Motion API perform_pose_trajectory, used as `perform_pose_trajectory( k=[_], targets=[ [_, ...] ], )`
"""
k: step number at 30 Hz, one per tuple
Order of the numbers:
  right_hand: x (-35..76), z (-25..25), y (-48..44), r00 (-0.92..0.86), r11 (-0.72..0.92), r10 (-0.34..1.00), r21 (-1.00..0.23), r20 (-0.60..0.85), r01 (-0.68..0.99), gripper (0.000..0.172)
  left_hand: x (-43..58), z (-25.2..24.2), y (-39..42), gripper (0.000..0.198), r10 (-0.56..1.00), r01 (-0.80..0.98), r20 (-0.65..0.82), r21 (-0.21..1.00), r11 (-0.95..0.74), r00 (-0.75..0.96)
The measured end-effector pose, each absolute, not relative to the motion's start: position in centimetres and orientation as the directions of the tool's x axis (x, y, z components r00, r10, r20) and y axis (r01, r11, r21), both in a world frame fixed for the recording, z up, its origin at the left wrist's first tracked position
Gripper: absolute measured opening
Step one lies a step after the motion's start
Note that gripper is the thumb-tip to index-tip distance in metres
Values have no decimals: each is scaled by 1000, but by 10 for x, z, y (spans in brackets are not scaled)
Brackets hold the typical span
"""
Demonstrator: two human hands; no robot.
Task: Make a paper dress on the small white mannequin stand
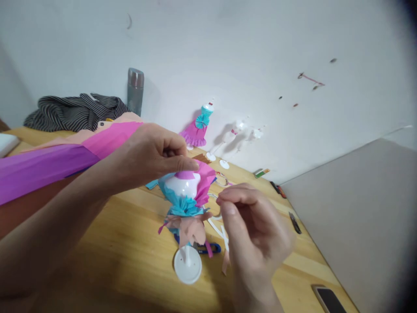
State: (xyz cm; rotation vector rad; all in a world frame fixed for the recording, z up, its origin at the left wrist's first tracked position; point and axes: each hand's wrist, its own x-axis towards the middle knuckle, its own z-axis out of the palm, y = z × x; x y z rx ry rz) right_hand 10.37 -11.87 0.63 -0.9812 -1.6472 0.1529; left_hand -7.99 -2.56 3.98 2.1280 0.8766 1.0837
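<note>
A small white mannequin (184,186) stands on a round white base (188,265), dressed in blue, pink and peach crepe paper. A pleated blue paper piece (186,207) sits at its waist. Above its top, my left hand (166,152) has thumb and fingers pinched together at the purple strip and pink paper (206,178); the fingers hide part of the neck. To the right of the figure, my right hand (257,226) is closed, thumb and index fingertips together, and anything between them is too small to make out.
Behind stand a dressed mannequin (200,126) and two bare white ones. Crepe sheets (48,163), striped cloth (78,113) and a bottle (135,91) lie or stand left. Blue-handled scissors (213,248), a cutter (295,222) and a phone (329,299) lie on the table (140,256).
</note>
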Motion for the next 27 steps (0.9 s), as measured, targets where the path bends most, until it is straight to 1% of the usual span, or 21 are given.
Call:
perform_pose_trajectory(
  k=[2, 4, 8, 11, 15, 17, 20, 23, 27],
  targets=[
    [106, 7, -119, -2, 606, 702, -596, 713, 527, 16, -80, 40, -26, 29, 777, 302, 442, 743, -597, 449],
    [105, 7, -119, -55, 604, 729, -604, 682, 520, 14, -80, 40, -26, 28, 778, 304, 430, 747, -591, 458],
    [100, 5, -118, -161, 617, 746, -580, 647, 532, 12, -80, 39, -27, 28, 770, 293, 465, 736, -610, 437],
    [99, 4, -118, -168, 595, 767, -588, 619, 549, 11, -79, 39, -27, 29, 756, 294, 486, 717, -632, 438],
    [101, 5, -119, -206, 604, 774, -600, 599, 525, 9, -79, 41, -27, 31, 745, 290, 487, 710, -642, 456],
    [100, 5, -119, -192, 616, 760, -592, 622, 520, 7, -79, 41, -27, 30, 745, 290, 480, 712, -639, 463],
    [98, 5, -118, -134, 622, 736, -584, 664, 522, 9, -79, 42, -29, 29, 751, 297, 473, 716, -632, 460],
    [96, 4, -116, -74, 583, 762, -631, 644, 511, 13, -79, 42, -29, 29, 755, 302, 473, 716, -630, 454],
    [95, 0, -115, 3, 529, 793, -690, 610, 495, 12, -79, 41, -29, 30, 748, 308, 476, 705, -639, 463]
  ],
)
